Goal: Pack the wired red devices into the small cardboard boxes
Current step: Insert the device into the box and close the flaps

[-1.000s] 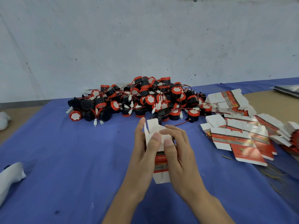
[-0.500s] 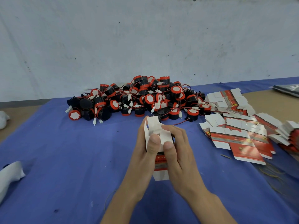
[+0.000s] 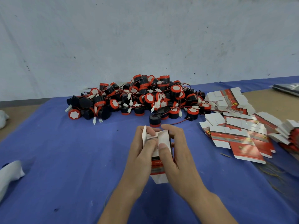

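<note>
folding flat the once-upright flaps [image 3: 163, 136], fingers [image 3: 162, 147] of left hand [image 3: 140, 156] and right hand [image 3: 178, 159] clasp the box [image 3: 156, 168] between them. one end looks nearly closed.

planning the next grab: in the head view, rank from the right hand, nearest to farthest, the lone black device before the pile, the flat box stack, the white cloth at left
Measured from the right hand:
1. lone black device, just beyond the fingertips, in front of the pile.
2. flat box stack, off to the right side.
3. white cloth, at the far left edge.
</note>
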{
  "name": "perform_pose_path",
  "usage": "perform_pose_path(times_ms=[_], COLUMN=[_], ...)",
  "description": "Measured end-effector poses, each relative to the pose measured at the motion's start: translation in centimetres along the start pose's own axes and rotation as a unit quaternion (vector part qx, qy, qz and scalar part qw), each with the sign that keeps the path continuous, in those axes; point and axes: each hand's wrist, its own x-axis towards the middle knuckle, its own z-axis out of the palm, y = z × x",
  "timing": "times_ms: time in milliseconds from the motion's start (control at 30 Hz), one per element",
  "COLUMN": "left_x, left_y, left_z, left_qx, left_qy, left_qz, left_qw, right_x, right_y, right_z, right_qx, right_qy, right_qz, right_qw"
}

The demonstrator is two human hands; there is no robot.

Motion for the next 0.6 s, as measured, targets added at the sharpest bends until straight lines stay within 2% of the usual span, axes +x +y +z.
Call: perform_pose_path(times_ms=[133,267,400,600], left_x=[0.1,0.3,1.1,1.4], left_y=[-0.4,-0.7,-0.6,-0.7], left_z=[-0.2,0.0,-0.1,-0.2], left_qx=[0.017,0.009,-0.125,-0.17], left_qy=[-0.001,-0.01,-0.034,-0.094], left_qz=[-0.005,0.015,-0.077,-0.161], left_qw=[1.0,1.0,0.989,0.968], right_x=[0.1,0.3,0.7,0.6], right_y=[0.2,0.1,0.3,0.8], right_z=[0.0,-0.2,-1.0,-1.8], right_qx=[-0.032,-0.036,-0.049,-0.144], right_qy=[-0.019,0.014,0.046,0.025], right_qz=[0.01,0.011,0.01,-0.005], right_qw=[0.999,0.999,0.998,0.989])
